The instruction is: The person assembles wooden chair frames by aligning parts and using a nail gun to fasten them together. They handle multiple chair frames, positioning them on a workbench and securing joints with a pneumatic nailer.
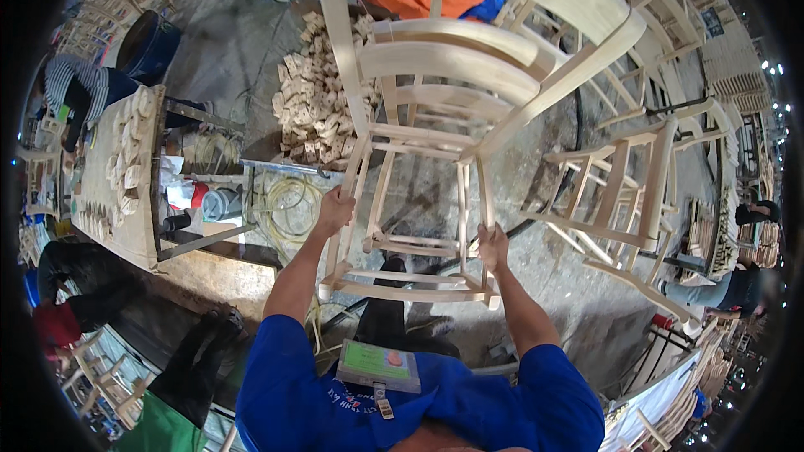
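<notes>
Head view: both hands gripped an unfinished wooden chair frame (419, 159), held up over the workshop floor (553, 285). Left hand (335, 211) and right hand (492, 247) each clasped a leg; a level, even grip seemed best, clear of stacked chairs (620, 192).

Person, own body — royal-blue short-sleeved shirt, sleeves ending above the elbows, forearms bare. Left hand (334, 209) and right hand (493, 246) ungloved. Chest: green-and-white card badge in a clear holder, small clip tag beneath — pale lettering across the shirt front.
</notes>
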`<state>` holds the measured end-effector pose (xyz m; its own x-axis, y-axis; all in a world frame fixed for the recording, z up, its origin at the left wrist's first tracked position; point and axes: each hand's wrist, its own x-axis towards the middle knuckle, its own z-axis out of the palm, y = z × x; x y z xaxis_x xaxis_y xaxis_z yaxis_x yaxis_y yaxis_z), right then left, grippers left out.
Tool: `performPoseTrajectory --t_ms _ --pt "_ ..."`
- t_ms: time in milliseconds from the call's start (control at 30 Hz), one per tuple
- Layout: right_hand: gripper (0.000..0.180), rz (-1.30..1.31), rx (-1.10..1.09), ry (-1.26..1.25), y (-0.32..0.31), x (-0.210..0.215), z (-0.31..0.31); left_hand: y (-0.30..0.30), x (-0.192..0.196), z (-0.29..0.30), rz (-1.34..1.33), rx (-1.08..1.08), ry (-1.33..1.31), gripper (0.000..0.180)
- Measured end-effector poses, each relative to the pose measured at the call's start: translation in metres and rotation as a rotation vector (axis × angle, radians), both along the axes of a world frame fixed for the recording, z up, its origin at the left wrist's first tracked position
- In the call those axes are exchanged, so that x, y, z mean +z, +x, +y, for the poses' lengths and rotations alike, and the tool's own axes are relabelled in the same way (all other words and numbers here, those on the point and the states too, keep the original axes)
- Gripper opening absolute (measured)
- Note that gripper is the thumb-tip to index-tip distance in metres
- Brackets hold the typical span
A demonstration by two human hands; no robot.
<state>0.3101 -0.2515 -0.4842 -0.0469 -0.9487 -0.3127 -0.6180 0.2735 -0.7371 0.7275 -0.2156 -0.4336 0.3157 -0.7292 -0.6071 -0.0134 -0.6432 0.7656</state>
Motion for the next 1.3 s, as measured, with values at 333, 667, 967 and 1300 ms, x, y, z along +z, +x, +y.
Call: performPoseTrajectory --t_ms 333,667,967,1300 --pt "0.033 0.176 0.009 0.083 0.027 0.024 -0.014 0.013 -0.031 -0.039 -0.067 -0.088 0.031 0.03" --pt "0.079 0.38 0.049 0.266 0.036 0.054 0.004 -0.01 0.025 -0.057 -0.429 -0.208 0.063 0.056" --pt "0.091 0.261 -0.064 0.023 -0.018 0.077 0.084 -0.047 0.052 -0.015 -0.819 -0.348 -0.14 0.076" --pt "0.059 0.102 -0.562 0.276 -0.179 0.137 0.34 -0.22 0.123 0.087 -0.874 -0.248 -0.326 0.071"
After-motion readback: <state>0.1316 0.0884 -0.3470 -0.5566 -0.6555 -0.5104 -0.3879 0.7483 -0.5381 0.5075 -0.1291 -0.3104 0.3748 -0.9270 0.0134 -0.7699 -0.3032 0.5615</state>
